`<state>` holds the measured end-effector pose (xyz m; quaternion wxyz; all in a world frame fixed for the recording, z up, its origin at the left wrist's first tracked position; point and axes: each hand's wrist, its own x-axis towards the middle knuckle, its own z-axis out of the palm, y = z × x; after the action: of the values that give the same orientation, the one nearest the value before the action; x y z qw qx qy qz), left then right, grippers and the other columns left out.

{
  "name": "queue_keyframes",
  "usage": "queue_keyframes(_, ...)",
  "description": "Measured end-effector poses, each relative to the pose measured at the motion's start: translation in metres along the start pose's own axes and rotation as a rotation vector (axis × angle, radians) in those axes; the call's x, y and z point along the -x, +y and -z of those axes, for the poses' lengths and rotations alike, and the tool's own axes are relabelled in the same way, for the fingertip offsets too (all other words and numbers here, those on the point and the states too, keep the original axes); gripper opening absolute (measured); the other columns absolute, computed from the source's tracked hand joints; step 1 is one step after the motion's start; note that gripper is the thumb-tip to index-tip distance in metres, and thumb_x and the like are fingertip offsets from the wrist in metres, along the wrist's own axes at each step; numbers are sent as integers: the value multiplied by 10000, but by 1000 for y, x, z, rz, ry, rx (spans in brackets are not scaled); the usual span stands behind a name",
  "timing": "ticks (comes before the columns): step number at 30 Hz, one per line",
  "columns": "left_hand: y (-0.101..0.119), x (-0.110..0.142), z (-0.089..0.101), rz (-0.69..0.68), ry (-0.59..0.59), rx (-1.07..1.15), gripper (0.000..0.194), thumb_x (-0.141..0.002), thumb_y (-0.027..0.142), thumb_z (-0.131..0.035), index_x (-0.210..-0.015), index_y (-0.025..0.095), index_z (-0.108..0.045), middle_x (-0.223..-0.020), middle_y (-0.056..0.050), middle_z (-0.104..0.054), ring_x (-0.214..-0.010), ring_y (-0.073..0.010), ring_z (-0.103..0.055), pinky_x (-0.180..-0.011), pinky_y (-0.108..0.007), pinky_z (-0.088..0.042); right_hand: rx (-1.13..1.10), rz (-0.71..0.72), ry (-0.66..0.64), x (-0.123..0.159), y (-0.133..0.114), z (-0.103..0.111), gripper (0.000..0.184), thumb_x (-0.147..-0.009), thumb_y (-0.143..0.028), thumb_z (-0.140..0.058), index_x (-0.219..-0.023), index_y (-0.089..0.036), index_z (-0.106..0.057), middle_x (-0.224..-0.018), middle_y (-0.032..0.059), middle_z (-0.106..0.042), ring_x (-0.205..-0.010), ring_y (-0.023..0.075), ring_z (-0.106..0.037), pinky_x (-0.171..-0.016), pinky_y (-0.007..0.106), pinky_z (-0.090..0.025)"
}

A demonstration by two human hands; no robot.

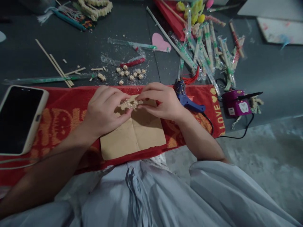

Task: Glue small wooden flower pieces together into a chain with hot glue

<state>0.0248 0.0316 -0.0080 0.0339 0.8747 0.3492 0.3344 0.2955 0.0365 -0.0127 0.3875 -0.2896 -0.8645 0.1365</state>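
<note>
Between my two hands is a small cluster of pale beige knobbly pieces (132, 104), joined in a short row. My left hand (106, 108) pinches its left end between thumb and fingers. From the other side, my right hand (159, 101) holds the right end in its fingertips. Both hands are over a tan sheet of folded card (132, 135), which lies on a red towel (92, 151). Just beyond my hands, several loose pieces of the same pale kind (131, 73) are scattered on the dark table.
A blue glue gun (190, 102) lies right of my right hand, its cord trailing right. A phone (21, 119) rests at left. Thin wooden sticks (56, 67), a pink paper heart (161, 42), plastic-wrapped sticks (208, 47) and a purple box (236, 103) are around.
</note>
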Motion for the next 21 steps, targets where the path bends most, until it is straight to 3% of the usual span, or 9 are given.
queue_keyframes(4,2,-1,3,25,6,106,125,-1044,311,-759,-1161,324,-716,-1120,-32,-832,-1061,-281,-771,-974,-475,-636,56,11,8,0,0,-3,379,-1202,-518,-623,-1145,-214,-841,-1077,63,-843,-1012,191,-794,-923,339,-623)
queue_keyframes(10,1,-2,6,-8,32,139,128,-1063,301,-785,-1176,280,-729,-1121,-52,-842,-1018,-269,-744,-952,-459,-603,96,146,216,0,1,-11,203,-1178,-399,-712,-1121,-213,-768,-1034,18,-841,-953,148,-796,-876,287,-633)
queue_keyframes(16,-1,-1,5,-26,40,65,129,-1069,331,-785,-1175,271,-744,-1110,-51,-848,-1024,-275,-764,-928,-467,-619,118,170,224,-1,3,-13,182,-1181,-394,-717,-1145,-217,-738,-1034,11,-827,-942,144,-789,-859,294,-627)
queue_keyframes(21,0,0,7,96,-5,204,131,-1045,350,-793,-1166,347,-744,-1148,-13,-827,-1092,-307,-763,-1025,-499,-599,127,183,218,0,4,-13,139,-1186,-358,-698,-1156,-227,-735,-1035,11,-819,-941,152,-799,-842,306,-626)
